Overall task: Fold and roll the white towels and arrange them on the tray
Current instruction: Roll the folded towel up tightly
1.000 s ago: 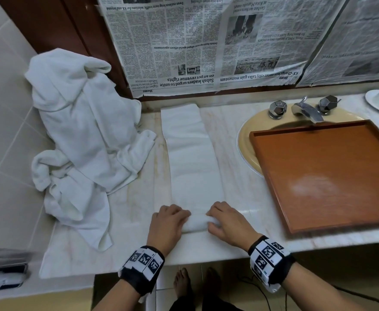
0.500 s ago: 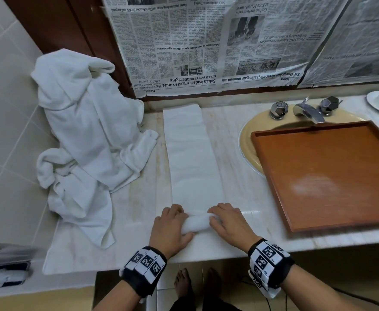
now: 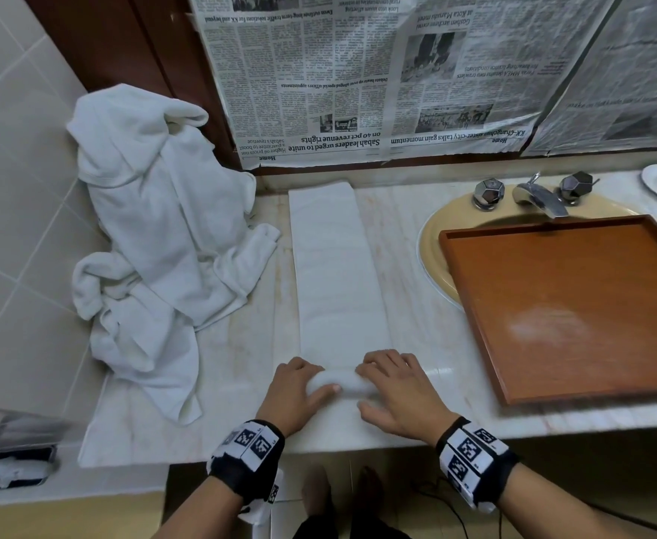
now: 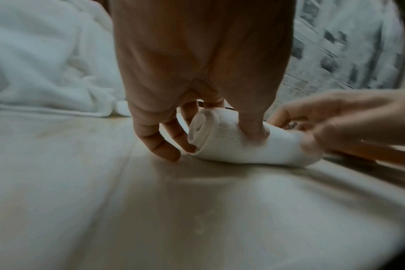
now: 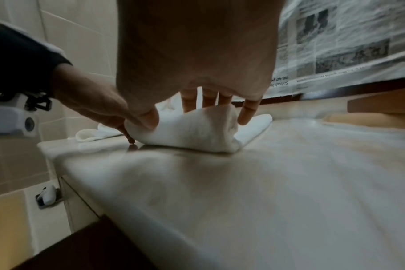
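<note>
While the left hand and right hand clamp the towel roll at lower centre of the table, uneven pressure could skew it into a cone.

Two hands, one folded towel, one towel heap, one tray.
</note>
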